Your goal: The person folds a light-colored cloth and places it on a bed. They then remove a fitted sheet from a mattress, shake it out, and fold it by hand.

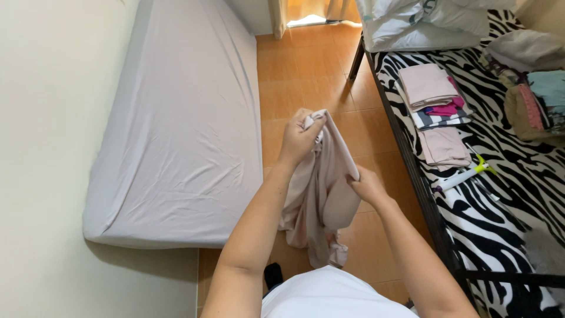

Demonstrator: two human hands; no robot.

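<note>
- The left hand (299, 138) was closed tight, fingers and thumb pinching the top edge of a pale pink garment (321, 194) and holding it up over the floor.
- The right hand (366, 185) was also closed, gripping the cloth lower down on its 3 o'clock side, with the fingers tucked into a fold so only the knuckles showed.
- The garment hung between the two hands, bunched and twisted, its loose end trailing down toward 6 o'clock just above the white shirt (329, 294) of the person.
- To handle it well, I judged that the two grips should sit on matching corners or seams, and the cloth should be shaken flat before any crease was made; a hold on a bunched fold would give a crooked result.
- At 9 o'clock lay a mattress (176, 118) under a grey sheet, beside the wall.
- At 3 o'clock stood a bed with a zebra-striped cover (500, 194), bearing a stack of folded clothes (432, 97) and another folded pink piece (444, 147) just below it.
- An orange tiled floor (306, 65) ran between the two beds.
</note>
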